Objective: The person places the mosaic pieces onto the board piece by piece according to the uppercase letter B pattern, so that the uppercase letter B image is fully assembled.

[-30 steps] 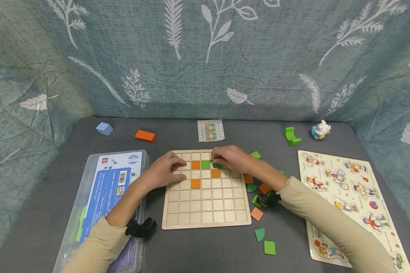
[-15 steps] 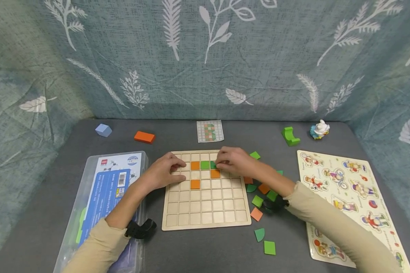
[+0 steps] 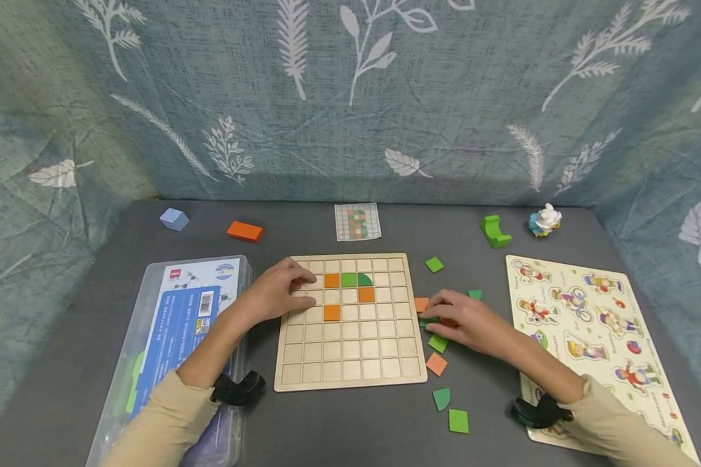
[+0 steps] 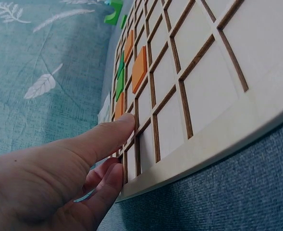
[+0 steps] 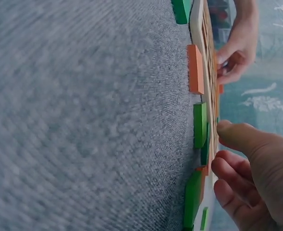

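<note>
A wooden grid board (image 3: 350, 350) lies flat on the table. It carries orange squares (image 3: 331, 312), a light green square (image 3: 348, 280) and a dark green quarter-circle tile (image 3: 365, 279). My left hand (image 3: 274, 290) rests on the board's left side, thumb and fingertips apart on the cells; in the left wrist view its thumb (image 4: 115, 130) lies along the surface. Right of the board, my right hand (image 3: 464, 318) hovers low over loose tiles, fingers bent and parted from the thumb. Another dark green tile (image 3: 426, 320) shows partly under its fingertips. The right wrist view shows nothing between them.
A small pattern card (image 3: 357, 222) lies behind the board. A plastic case (image 3: 178, 324) is at left, a picture puzzle (image 3: 596, 331) at right. Loose tiles (image 3: 458, 421) line the board's right side. Blocks (image 3: 245, 231) and a toy figure (image 3: 544, 220) stand farther back.
My right hand has let go of the dark green quarter-circle tile in its cell beside the light green square. It has moved right and nearer to the loose tiles. My left hand stays put.
</note>
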A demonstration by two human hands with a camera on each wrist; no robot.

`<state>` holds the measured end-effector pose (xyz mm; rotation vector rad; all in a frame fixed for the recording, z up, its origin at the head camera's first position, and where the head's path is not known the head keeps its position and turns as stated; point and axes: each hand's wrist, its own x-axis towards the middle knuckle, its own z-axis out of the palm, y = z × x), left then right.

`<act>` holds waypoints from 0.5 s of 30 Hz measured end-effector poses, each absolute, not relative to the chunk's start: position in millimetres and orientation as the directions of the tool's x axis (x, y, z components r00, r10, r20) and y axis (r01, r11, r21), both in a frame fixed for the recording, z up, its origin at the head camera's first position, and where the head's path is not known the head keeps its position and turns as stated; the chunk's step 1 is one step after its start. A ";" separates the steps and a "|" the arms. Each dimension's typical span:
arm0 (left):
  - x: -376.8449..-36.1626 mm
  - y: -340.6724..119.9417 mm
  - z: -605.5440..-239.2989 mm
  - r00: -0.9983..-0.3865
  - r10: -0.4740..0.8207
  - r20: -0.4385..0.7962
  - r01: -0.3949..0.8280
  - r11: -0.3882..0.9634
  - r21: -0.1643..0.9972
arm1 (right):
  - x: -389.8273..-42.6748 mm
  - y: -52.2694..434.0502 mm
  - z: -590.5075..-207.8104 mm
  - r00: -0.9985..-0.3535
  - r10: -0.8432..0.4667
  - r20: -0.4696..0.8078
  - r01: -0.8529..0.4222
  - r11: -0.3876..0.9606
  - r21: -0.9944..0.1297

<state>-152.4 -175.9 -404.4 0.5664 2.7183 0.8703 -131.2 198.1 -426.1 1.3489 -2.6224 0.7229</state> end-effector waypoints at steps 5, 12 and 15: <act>-152.4 -176.0 -404.4 -0.899 0.428 -0.098 0.291 0.748 0.596 | -132.3 196.2 -427.0 -0.578 -0.747 0.329 -0.812 0.486 -0.323; -152.9 -175.4 -404.9 -0.900 0.426 -0.096 0.291 0.749 0.595 | -131.8 199.8 -431.3 -0.531 -0.771 0.351 -0.844 0.446 -0.297; -152.6 -175.4 -404.4 -0.900 0.423 -0.102 0.285 0.751 0.595 | -132.9 200.3 -430.2 -0.504 -0.792 0.344 -0.859 0.420 -0.292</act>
